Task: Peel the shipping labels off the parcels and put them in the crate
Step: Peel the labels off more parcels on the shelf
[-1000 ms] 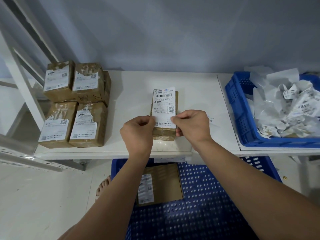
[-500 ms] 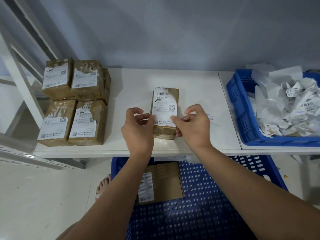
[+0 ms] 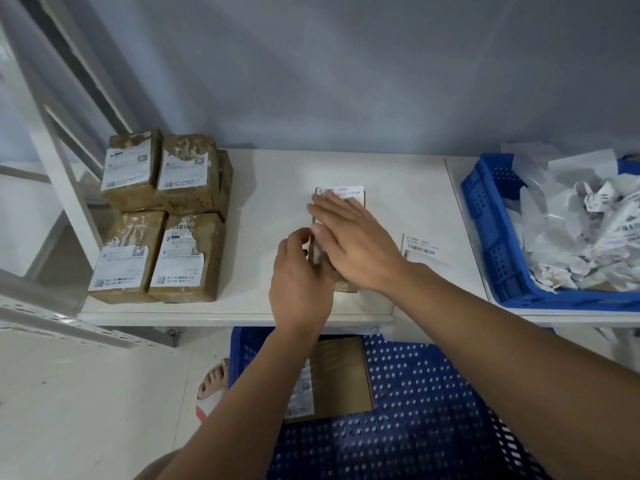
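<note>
Flanking the parcel point(image 3: 346, 288): stacked boxes point(image 3: 162, 216), crate point(image 3: 485, 216).

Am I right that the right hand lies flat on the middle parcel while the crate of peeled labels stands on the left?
Not quite: the head view shows the crate on the right; the right hand does lie flat on the parcel.

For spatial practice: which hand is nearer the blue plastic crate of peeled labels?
Right. Right hand, flat on the brown parcel, sits toward the crate; left hand grips its far edge.
</note>
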